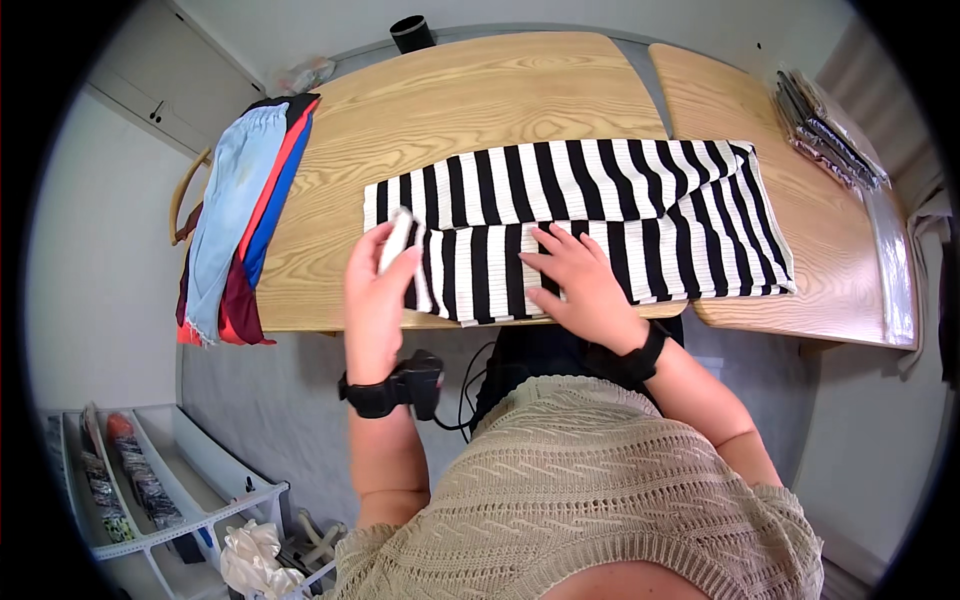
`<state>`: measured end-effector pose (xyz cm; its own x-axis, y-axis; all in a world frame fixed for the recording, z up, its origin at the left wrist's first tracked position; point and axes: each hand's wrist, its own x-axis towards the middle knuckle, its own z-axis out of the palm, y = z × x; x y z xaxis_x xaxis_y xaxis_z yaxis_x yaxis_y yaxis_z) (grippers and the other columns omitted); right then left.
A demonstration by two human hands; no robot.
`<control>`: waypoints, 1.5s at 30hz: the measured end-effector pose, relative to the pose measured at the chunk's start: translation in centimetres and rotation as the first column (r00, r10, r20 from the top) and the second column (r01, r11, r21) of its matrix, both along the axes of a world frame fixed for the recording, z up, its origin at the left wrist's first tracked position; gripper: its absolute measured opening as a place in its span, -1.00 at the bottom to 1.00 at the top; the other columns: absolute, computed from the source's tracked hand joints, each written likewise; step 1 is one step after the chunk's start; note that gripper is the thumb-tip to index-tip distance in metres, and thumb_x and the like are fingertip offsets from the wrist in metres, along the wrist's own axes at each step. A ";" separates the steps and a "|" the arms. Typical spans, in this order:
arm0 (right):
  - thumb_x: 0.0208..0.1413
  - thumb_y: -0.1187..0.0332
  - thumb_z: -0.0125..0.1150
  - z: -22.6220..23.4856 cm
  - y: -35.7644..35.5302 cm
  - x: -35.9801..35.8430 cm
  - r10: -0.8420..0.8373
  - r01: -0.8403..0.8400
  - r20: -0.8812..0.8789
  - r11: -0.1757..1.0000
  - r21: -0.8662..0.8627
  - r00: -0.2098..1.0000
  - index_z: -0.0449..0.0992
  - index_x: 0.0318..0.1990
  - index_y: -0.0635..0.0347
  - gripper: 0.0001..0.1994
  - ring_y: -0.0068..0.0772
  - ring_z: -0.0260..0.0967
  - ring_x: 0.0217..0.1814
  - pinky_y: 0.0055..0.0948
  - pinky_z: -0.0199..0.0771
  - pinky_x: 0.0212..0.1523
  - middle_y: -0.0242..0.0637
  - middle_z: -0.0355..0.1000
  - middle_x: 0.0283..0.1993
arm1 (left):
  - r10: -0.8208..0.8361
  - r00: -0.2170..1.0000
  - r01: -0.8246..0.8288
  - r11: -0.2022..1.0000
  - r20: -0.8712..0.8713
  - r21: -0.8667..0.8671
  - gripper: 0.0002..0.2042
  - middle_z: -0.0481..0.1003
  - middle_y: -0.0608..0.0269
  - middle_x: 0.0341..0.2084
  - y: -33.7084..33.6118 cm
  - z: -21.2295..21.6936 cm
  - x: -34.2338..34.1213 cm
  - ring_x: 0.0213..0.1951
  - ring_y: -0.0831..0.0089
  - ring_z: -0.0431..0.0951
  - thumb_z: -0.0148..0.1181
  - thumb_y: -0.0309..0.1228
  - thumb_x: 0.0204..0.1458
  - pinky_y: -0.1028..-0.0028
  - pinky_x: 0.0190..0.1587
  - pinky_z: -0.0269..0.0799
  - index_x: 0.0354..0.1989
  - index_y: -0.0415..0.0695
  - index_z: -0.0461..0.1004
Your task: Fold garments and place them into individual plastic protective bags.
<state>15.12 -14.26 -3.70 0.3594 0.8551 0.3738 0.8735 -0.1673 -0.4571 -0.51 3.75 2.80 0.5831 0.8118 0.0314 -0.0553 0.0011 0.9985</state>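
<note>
A black-and-white striped ribbed knit garment [585,185] lies folded lengthwise across the table, its right end spreading wider and slanting down. My left hand [378,280] pinches its near left corner between thumb and fingers, and that corner stands up off the layer under it. On the near half of the garment my right hand [582,282] rests palm down with the fingers spread. Black bands with small devices wrap both my wrists.
A pile of coloured clothes [238,210] hangs over the left end of the wooden table [480,95]. Bagged folded clothes [830,130] and flat clear bags [892,275] lie on the right table [700,90]. A divided storage rack [200,525] stands lower left, a black bin [411,34] behind.
</note>
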 end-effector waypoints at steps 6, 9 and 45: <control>0.17 0.42 0.05 0.3 -0.3 1.4 0.067 0.042 -0.796 0.992 0.115 0.601 0.46 -0.02 0.22 -0.76 -0.42 0.36 0.03 -0.50 0.31 0.04 -0.22 0.46 -0.04 | -0.251 0.923 0.330 0.907 -0.293 0.263 -0.69 0.34 0.39 -0.50 -4.9 -2.9 5.6 -0.56 0.60 0.35 0.17 -0.50 0.00 0.49 -0.57 0.27 -0.04 -0.13 0.37; 0.18 0.44 0.01 -0.3 -0.4 1.1 0.191 0.171 -0.825 0.930 0.325 0.532 0.35 0.10 0.23 -0.68 -0.36 0.36 0.04 -0.46 0.33 0.05 -0.13 0.42 -0.01 | -0.241 0.864 0.434 0.800 -0.441 0.413 -0.66 0.39 0.28 -0.51 -6.7 -3.9 7.0 -0.52 0.55 0.39 0.17 -0.48 0.00 0.48 -0.48 0.31 -0.02 -0.21 0.34; 0.10 0.06 0.10 4.5 5.2 -1.0 0.035 -0.009 0.140 0.983 -0.184 0.990 0.22 0.23 0.16 -0.41 -0.07 -0.07 0.41 -0.04 -0.02 0.31 -0.01 0.05 0.34 | 0.092 0.853 0.064 0.959 -0.514 0.277 -0.77 0.50 0.21 -0.54 15.4 -7.3 1.6 -0.53 0.44 0.47 0.30 -0.42 -0.15 0.46 -0.46 0.37 -0.37 -0.30 0.45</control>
